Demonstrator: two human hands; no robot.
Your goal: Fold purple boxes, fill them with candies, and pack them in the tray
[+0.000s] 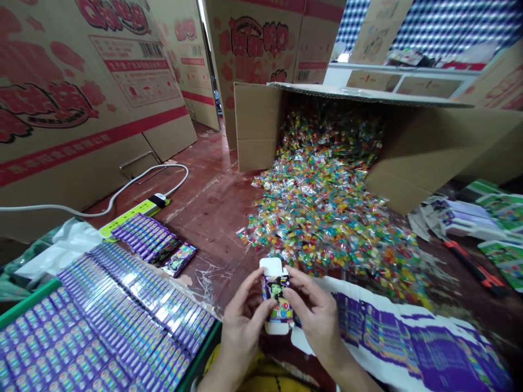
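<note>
Both hands hold a small purple candy box (279,296) upright between them, its white end flaps standing out at top and bottom. My left hand (248,321) grips its left side, thumb on the front face. On the right side, my right hand (314,310) has its fingers round the edge and its thumb on the front. Just beyond lies a heap of small clear packets of coloured candies (322,212), spilling from an opened carton (261,125). To the right of my right hand are rows of flattened purple boxes (441,348).
At left, a green tray (35,302) holds rows of filled purple boxes. Behind it are more purple boxes (143,234), a yellow-green power strip (131,218) and a white cable (118,190). An orange-black cutter (474,267) lies at right. Large cartons (93,81) stand behind.
</note>
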